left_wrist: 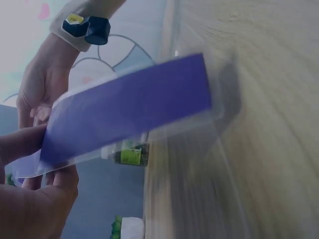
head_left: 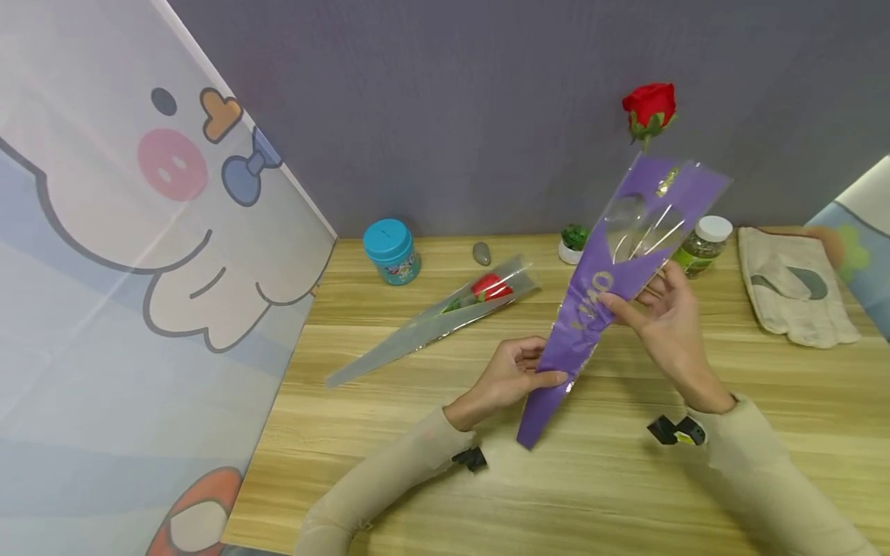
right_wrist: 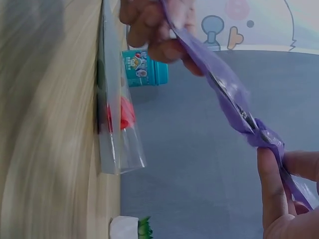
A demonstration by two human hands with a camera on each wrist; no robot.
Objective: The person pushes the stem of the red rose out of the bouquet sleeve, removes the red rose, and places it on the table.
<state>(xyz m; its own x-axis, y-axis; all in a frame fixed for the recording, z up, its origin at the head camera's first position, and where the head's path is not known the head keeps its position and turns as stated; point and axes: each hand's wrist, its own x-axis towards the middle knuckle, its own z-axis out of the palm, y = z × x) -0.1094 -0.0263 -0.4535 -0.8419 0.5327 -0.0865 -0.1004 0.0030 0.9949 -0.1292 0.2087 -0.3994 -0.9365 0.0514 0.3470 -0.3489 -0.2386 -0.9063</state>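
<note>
A purple flower sleeve [head_left: 570, 328] with gold lettering and a clear window is held tilted above the table. Out of its wide top pokes a red rose [head_left: 651, 108], its stem running down into the sleeve. My left hand [head_left: 511, 374] pinches the narrow lower part between thumb and fingers. Higher up, my right hand [head_left: 664, 324] grips the sleeve's right edge, thumb in front. In the left wrist view the sleeve's purple tail [left_wrist: 134, 104] sticks out past the fingers. Edge-on in the right wrist view, the sleeve [right_wrist: 224, 94] looks creased near the right thumb.
A second rose in a clear sleeve [head_left: 431, 324] lies on the wooden table to the left. Along the back stand a blue tub [head_left: 389, 253], a grey stone [head_left: 481, 252], a small potted plant [head_left: 573, 243] and a white-capped jar [head_left: 704, 245]. Gloves [head_left: 796, 286] lie at the right.
</note>
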